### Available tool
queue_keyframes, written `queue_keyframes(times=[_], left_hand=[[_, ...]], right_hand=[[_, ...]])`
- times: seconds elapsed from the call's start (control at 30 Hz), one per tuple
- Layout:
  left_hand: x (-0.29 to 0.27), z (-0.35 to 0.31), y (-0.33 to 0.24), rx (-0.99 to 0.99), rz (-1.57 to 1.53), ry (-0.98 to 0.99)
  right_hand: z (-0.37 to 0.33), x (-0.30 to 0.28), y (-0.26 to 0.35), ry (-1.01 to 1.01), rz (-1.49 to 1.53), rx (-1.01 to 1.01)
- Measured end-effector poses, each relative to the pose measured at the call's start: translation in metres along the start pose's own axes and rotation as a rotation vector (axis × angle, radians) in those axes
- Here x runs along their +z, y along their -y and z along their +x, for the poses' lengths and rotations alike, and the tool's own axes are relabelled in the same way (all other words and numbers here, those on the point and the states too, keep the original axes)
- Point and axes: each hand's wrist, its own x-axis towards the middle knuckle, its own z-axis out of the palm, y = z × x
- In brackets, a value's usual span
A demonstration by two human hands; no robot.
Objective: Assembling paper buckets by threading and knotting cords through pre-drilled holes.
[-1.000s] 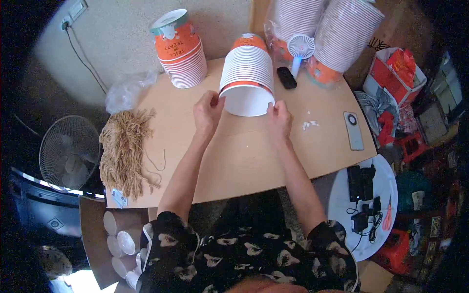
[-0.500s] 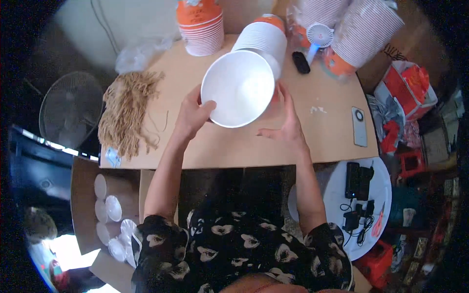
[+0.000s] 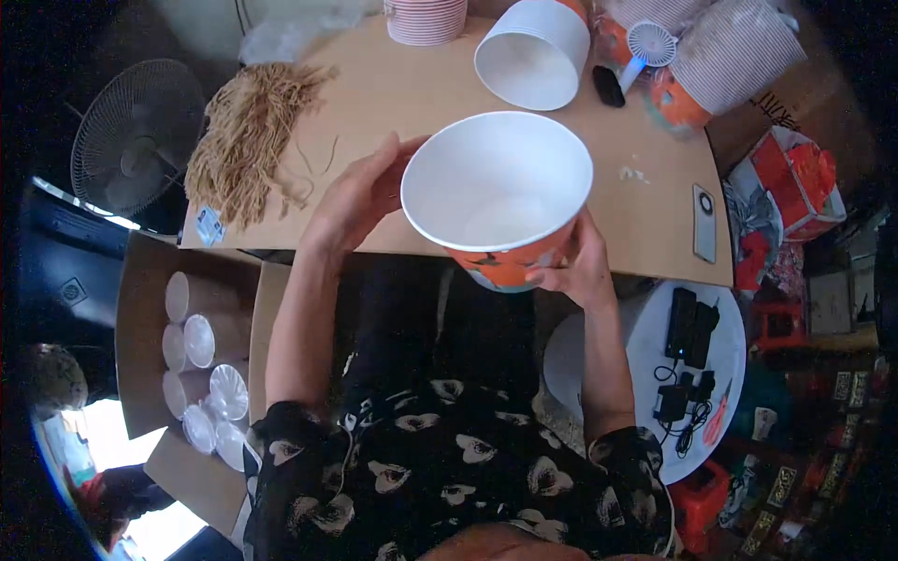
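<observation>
A paper bucket (image 3: 505, 173), white inside with an orange patterned outer wall, is held above the table's front edge, its mouth tilted up toward me. My right hand (image 3: 582, 266) grips its lower right side, thumb on the orange wall. Against the bucket's left side is my left hand (image 3: 360, 192), with its fingers partly hidden behind the rim. Farther back, a stack of similar buckets (image 3: 531, 65) lies on its side with its open mouth facing me.
The brown table (image 3: 393, 89) carries a heap of tan paper strips (image 3: 248, 140), a bucket stack (image 3: 426, 21), wrapped stacks (image 3: 739, 61), a small fan (image 3: 652, 44) and a phone (image 3: 703, 222). A carton (image 3: 140, 327) of plastic cups stands left; a white round stool (image 3: 645, 346) holds chargers and scissors.
The bucket has come away from the lying stack, closer to me and slightly right. My right hand has closed on its lower side. The view has shifted, so the table sits higher.
</observation>
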Motion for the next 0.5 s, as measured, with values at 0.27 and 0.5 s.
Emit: queue_keyframes(times=[0.27, 0.5], left_hand=[[-0.012, -0.008, -0.014, 0.073, 0.015, 0.213], [-0.025, -0.017, -0.009, 0.113, -0.009, 0.241]], right_hand=[[-0.025, 0.034, 0.011, -0.003, -0.009, 0.128], [-0.033, 0.064, 0.024, 0.084, -0.325, 0.099]])
